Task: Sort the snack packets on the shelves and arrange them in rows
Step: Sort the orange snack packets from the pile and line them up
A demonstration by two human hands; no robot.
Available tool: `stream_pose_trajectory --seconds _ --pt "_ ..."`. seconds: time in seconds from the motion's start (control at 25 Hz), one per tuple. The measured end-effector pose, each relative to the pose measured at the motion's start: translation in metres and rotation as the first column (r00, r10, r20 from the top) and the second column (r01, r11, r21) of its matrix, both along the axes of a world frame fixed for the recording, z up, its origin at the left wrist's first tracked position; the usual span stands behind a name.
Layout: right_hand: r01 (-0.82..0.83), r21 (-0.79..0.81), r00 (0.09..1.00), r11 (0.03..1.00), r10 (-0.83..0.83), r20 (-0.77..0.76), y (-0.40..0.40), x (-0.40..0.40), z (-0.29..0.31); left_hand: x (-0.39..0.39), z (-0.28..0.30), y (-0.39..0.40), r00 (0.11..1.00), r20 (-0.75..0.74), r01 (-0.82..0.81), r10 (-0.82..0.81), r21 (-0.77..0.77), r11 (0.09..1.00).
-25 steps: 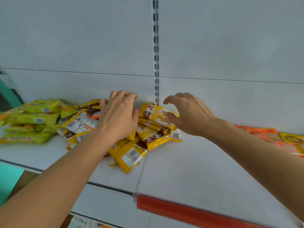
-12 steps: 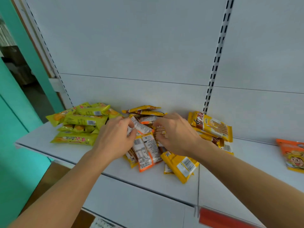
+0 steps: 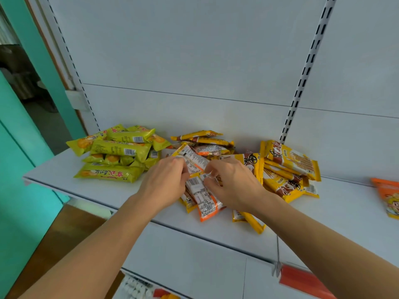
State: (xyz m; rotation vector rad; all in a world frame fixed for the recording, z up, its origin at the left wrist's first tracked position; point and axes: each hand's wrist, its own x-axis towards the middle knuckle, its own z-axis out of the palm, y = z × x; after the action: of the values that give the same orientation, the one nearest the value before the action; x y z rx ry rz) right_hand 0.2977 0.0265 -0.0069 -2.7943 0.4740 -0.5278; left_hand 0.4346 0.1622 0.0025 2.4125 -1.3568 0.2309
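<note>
Packets sit in a mixed pile mid-shelf (image 3: 71, 192). Left hand (image 3: 166, 182) pinches white-backed packet (image 3: 193, 158); right hand (image 3: 232, 182) pinches orange-edged packet (image 3: 204, 197), long axis toward the shelf's front edge. Sorted green stack (image 3: 116, 152) lies just left, nearer the left hand.

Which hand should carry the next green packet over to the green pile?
Left. The left hand lies right beside the green pile at the shelf's left end; the right hand sits farther off, next to the yellow packets.
</note>
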Motion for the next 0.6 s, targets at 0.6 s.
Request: stream_pose_trajectory --seconds 0.6 --pt "-0.038 0.639 0.857 0.768 -0.304 0.416 -0.001 -0.029 0.028 -0.031 0.054 -0.029 0.788 -0.528 -0.029 -0.318 -0.547 0.837"
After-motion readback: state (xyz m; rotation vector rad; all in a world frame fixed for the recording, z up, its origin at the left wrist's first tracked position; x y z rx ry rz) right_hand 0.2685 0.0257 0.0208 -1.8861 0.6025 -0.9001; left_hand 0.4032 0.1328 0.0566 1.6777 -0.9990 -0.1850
